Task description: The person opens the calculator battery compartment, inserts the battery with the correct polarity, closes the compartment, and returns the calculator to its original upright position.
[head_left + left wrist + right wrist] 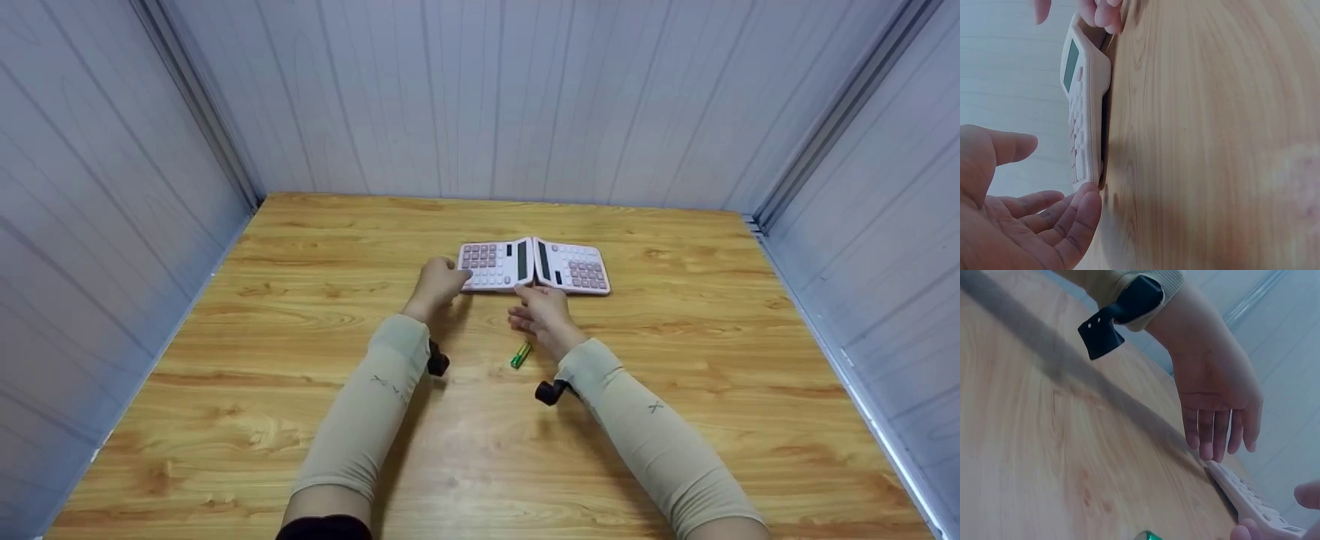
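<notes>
Two white calculators with pink keys lie with their display ends meeting, the left one (487,264) and the right one (576,268). My left hand (441,283) is at the left calculator's outer end; in the left wrist view its extended fingertips touch that end of the calculator (1086,112), thumb apart. My right hand (546,311) is at the near edge where the calculators meet, thumb and fingers apart; in the right wrist view only parts of its fingers (1247,531) show beside the calculator (1247,498). A green battery (520,355) lies just below my right hand.
The wooden table (262,337) runs back to a pale panelled wall (465,97), with more panels at both sides. Black camera mounts (438,360) hang at both wrists, low over the table.
</notes>
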